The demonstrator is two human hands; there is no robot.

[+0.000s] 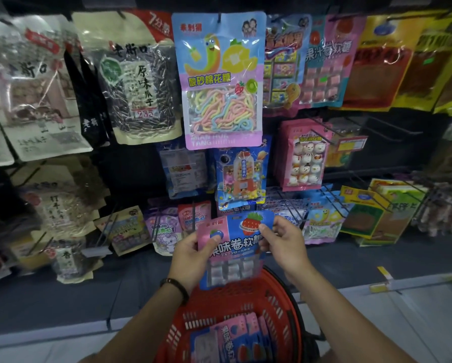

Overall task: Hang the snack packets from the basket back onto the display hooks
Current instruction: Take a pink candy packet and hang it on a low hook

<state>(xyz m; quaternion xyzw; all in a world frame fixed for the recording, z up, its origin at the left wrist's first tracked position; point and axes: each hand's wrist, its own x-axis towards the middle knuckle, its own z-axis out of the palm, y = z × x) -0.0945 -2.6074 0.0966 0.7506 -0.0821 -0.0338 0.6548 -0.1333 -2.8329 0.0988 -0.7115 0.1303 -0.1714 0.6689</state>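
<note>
I hold one pink-and-blue snack packet (236,244) upright with both hands, in front of the lower rows of the display. My left hand (193,254) pinches its left edge, thumb on the front. My right hand (282,244) pinches its upper right edge. Below, a red plastic basket (277,302) holds more packets of the same kind (235,339), lying flat. Behind the held packet, bare display hooks (332,203) stick out from the dark back panel at lower right of centre.
The wall is hung with many snack bags: a large pastel marshmallow packet (219,79) at top centre, seed bags (138,82) to the left, pink snowman marshmallows (304,155) and yellow boxes (371,213) to the right. A grey base shelf (115,292) runs below.
</note>
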